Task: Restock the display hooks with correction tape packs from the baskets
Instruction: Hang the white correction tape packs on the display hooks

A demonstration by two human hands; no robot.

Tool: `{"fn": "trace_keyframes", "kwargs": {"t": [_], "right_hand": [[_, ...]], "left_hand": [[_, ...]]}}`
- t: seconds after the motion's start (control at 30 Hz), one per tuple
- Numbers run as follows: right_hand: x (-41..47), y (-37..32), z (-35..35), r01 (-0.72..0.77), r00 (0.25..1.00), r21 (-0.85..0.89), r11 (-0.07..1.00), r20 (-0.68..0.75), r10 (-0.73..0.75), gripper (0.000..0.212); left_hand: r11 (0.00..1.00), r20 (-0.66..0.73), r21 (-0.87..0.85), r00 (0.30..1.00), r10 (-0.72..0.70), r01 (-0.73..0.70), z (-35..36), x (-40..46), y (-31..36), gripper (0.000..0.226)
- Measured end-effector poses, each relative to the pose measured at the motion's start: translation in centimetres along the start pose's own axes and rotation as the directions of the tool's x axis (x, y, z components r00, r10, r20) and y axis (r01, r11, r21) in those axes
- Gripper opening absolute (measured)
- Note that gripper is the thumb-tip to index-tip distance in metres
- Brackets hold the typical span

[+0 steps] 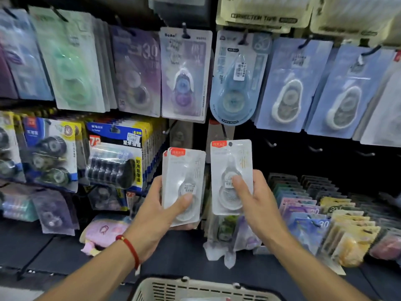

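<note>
Right hand (255, 200) pinches one clear, red-tabbed correction tape pack (231, 177), upright, hang-hole topmost. Bare black hook (222, 131) lies just above it. Left hand (161, 210) grips the spare stack (184, 183).

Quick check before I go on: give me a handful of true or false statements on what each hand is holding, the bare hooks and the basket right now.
1. The right hand holds a single clear pack with a red label at its top. True.
2. The left hand holds nothing. False: it grips a small stack of packs of the same kind.
3. The pack in the right hand already hangs on a hook. False: it is held in front of the display, not on a hook.
4. Bare hooks stick out to the right of the raised pack. True.
5. The basket hangs up among the blue packs. False: its rim shows at the bottom edge, below the hands.
</note>
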State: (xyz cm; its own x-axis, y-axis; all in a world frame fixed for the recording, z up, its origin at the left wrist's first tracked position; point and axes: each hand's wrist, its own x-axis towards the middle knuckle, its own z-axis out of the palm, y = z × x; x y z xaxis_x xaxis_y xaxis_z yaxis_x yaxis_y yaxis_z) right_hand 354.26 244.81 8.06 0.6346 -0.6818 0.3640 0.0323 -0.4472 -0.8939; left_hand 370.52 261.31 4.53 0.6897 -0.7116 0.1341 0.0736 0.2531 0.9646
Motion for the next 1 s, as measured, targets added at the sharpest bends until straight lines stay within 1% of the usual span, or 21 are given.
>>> {"fn": "trace_keyframes", "kwargs": {"t": [0.1,0.2,0.37,0.47,0.53,0.6,0.67,0.73,0.83,0.9,0.97,1.0], "right_hand": [[0.8,0.3,0.2,0.002,1.000,0.027,1.000,0.009,-0.002,0.032],[1.5,0.4,0.7,0.000,0.999,0.063,0.998,-0.042,0.003,0.022],[1.7,0.1,1.2,0.004,0.997,0.073,0.997,-0.079,0.002,0.030],[1.5,1.0,1.4,0.007,0.997,0.100,0.995,-0.073,0.000,0.027],[1.4,2.3,1.6,-0.007,0.998,0.084,0.996,-0.060,0.012,0.024],[1.8,3.8,2.2,-0.050,0.995,0.044,0.998,-0.086,0.053,0.016],[3.6,5.2,3.0,-0.077,0.990,0.008,0.997,-0.121,0.077,0.017],[6.7,6.2,4.2,-0.107,0.985,-0.009,0.994,-0.139,0.105,0.021],[12.1,7.2,5.7,-0.200,0.963,0.038,0.979,-0.178,0.204,0.031],[15.0,7.6,6.4,-0.263,0.943,0.012,0.965,-0.206,0.260,0.036],[16.8,7.8,6.7,-0.334,0.925,-0.004,0.943,-0.195,0.327,0.040],[17.2,7.8,6.7,-0.377,0.911,0.019,0.926,-0.174,0.375,0.044]], "left_hand": [[1.000,0.000,-0.010,1.000,0.004,-0.004,-0.5,-0.1,0.1,0.062],[1.000,0.004,-0.010,1.000,0.007,-0.007,-0.8,-0.4,0.1,0.058],[1.000,0.003,-0.009,1.000,0.021,-0.021,-1.2,-0.6,0.4,0.062],[1.000,-0.010,-0.010,1.000,0.022,-0.023,-1.3,-0.6,0.5,0.065],[1.000,-0.017,-0.022,1.000,0.018,-0.018,-1.5,-0.8,0.4,0.064],[0.999,-0.019,-0.038,1.000,0.000,-0.001,-1.6,-1.0,0.2,0.065],[0.998,-0.030,-0.051,0.999,-0.023,0.021,-1.6,-1.3,-0.1,0.067],[0.998,-0.039,-0.051,0.999,-0.039,0.037,-1.6,-1.3,-0.4,0.066],[0.997,-0.045,-0.046,0.997,-0.061,0.059,-1.8,-1.2,-0.5,0.062],[0.996,-0.053,-0.057,0.996,-0.077,0.074,-1.9,-1.1,-0.7,0.060],[0.993,-0.064,-0.074,0.993,-0.098,0.093,-1.9,-1.1,-0.8,0.063],[0.991,-0.065,-0.084,0.992,-0.107,0.101,-1.9,-1.2,-0.8,0.066]]}}
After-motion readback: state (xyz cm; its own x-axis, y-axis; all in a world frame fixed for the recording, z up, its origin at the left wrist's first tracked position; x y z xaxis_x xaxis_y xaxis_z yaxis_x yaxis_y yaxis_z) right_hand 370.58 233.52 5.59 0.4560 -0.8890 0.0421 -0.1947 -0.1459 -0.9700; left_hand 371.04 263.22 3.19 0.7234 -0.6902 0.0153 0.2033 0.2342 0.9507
